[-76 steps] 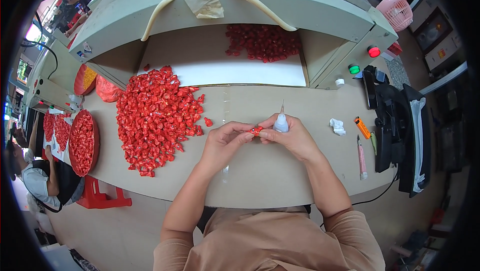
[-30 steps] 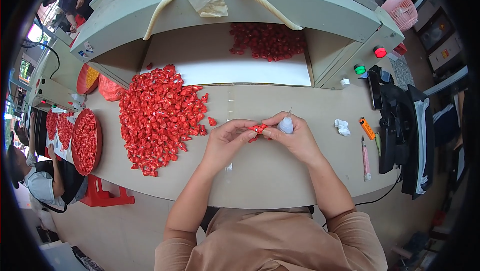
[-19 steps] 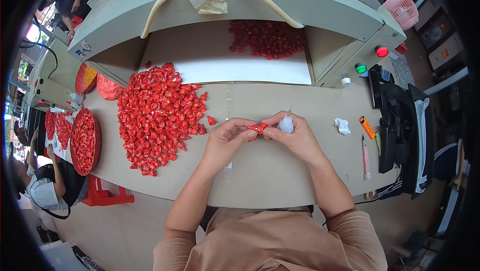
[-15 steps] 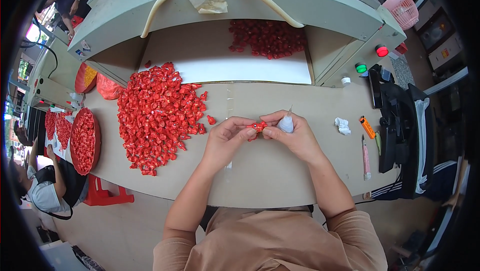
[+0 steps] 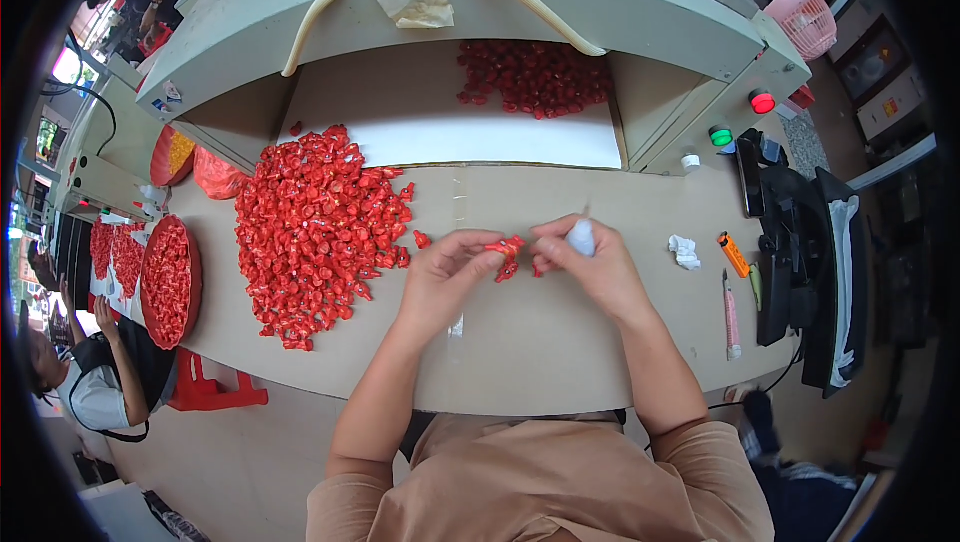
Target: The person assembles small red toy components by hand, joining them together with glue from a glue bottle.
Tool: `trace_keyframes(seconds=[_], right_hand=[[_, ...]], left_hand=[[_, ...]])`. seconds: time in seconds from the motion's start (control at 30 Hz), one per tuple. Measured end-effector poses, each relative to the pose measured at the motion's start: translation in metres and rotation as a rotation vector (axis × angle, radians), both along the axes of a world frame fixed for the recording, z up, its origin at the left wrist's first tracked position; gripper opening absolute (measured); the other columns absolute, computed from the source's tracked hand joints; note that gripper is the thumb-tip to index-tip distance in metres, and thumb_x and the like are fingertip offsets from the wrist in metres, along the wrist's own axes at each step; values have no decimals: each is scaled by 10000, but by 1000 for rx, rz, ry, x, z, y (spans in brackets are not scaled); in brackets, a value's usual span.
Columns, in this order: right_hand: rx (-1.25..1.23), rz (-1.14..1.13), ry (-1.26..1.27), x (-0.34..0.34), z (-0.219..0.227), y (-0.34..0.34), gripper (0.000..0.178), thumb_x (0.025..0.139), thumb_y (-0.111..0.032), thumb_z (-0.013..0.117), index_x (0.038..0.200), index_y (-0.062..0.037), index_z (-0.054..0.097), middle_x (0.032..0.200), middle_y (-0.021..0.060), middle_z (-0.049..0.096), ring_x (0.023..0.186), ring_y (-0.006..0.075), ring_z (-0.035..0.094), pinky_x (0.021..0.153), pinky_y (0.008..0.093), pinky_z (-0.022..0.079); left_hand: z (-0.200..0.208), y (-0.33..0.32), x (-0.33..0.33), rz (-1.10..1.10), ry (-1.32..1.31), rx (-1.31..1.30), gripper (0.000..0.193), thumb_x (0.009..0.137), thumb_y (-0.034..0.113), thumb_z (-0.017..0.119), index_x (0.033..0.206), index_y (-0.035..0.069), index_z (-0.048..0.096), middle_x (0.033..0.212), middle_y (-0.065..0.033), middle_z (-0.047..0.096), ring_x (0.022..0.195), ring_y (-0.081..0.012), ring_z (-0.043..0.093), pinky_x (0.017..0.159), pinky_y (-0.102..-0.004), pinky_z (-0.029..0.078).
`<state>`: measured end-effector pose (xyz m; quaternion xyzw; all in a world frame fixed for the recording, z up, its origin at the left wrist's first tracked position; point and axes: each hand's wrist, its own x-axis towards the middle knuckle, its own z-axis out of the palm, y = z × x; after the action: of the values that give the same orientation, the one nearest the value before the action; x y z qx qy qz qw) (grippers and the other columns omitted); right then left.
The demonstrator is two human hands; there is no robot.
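Over the middle of the table, my left hand (image 5: 450,272) pinches a small red molded piece (image 5: 508,257) between thumb and fingers. A short gap away, my right hand (image 5: 595,267) holds a little white needle-tipped bottle (image 5: 581,237) tucked against the palm. At its fingertips shows a red bit (image 5: 538,268), too small to name. A large heap of similar red pieces (image 5: 310,232) lies left of my left hand, with one stray red piece (image 5: 422,239) nearest that hand.
Ahead stands a pale green machine (image 5: 480,17) with more red pieces (image 5: 535,82) on its white bed. On the right lie crumpled tissue (image 5: 685,252), an orange cutter (image 5: 734,254) and a pink pen-like tool (image 5: 733,317). Leftward, a red tray (image 5: 190,282) stands near a co-worker (image 5: 105,382).
My hands have drawn apart, with the red piece staying in the left and a red bit at the right fingertips. The co-worker's hands at left have shifted; someone's legs at right have moved.
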<state>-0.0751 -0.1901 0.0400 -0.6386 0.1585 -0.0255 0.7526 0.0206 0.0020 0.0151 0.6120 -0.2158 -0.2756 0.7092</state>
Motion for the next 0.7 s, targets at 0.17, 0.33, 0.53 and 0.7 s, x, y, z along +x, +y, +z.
trace_keyframes(seconds=[0.17, 0.33, 0.53, 0.7], right_hand=[[-102, -308, -74, 3, 3, -18, 318, 942, -271, 613, 1064, 22, 633, 895, 91, 666, 814, 141, 632, 774, 285, 517], [-139, -285, -99, 3, 2, -13, 303, 950, -268, 600, 1070, 8, 633, 915, 90, 669, 810, 130, 623, 756, 267, 509], [-192, -289, -173, 1, -3, -17, 290, 952, -278, 597, 1076, -18, 634, 901, 68, 661, 800, 111, 611, 729, 245, 490], [-336, -304, -115, -2, 3, -16, 298, 934, -262, 624, 1103, -20, 583, 862, 56, 639, 819, 119, 613, 708, 254, 480]], left_hand=[[-4, 5, 16, 178, -597, 371, 187, 845, 58, 687, 1030, 32, 673, 932, -70, 684, 854, -184, 613, 769, -301, 504], [-17, 0, 2, 5, -818, 443, 217, 801, 99, 716, 1011, 58, 682, 965, -73, 660, 902, -254, 568, 835, -356, 422], [-2, -21, -21, -18, -882, 399, 211, 822, 145, 702, 1021, 88, 668, 975, -47, 657, 958, -235, 562, 900, -367, 347], [18, 15, 51, 437, -1202, 836, 164, 792, 169, 697, 919, 66, 702, 892, -73, 648, 908, -256, 549, 814, -411, 346]])
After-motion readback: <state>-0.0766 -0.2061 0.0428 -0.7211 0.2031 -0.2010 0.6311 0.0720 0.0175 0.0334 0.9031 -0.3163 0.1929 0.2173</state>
